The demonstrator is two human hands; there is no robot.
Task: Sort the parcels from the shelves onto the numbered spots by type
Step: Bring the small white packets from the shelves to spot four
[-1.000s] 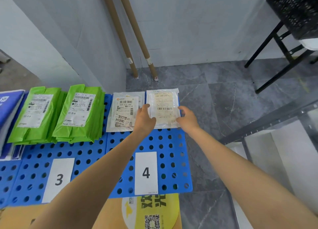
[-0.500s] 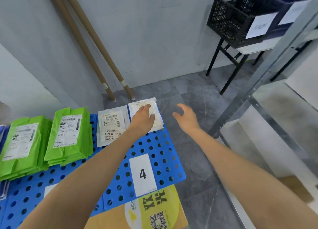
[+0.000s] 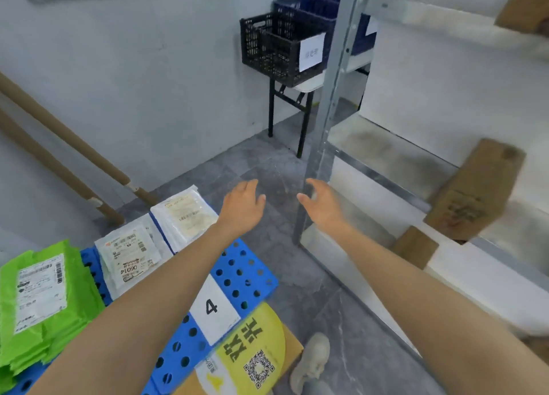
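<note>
The left hand [image 3: 242,204] and right hand [image 3: 322,206] hang empty over the floor [image 3: 267,163], fingers loosely spread. White parcels [image 3: 190,216] lie at the far edge of the blue board [image 3: 243,270], beyond the 4 label [image 3: 212,307]. The left forearm hides part of the board. Green parcels [image 3: 38,293] are cut off at the left. Brown boxes [image 3: 472,192] on the shelf [image 3: 386,154] are blurred.

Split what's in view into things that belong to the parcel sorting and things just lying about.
Belongs: clear parcels, green parcels, blue board with the 4 label, brown boxes on the shelf.
Lying about: black crate, blue crate, cardboard tubes, folding table.
</note>
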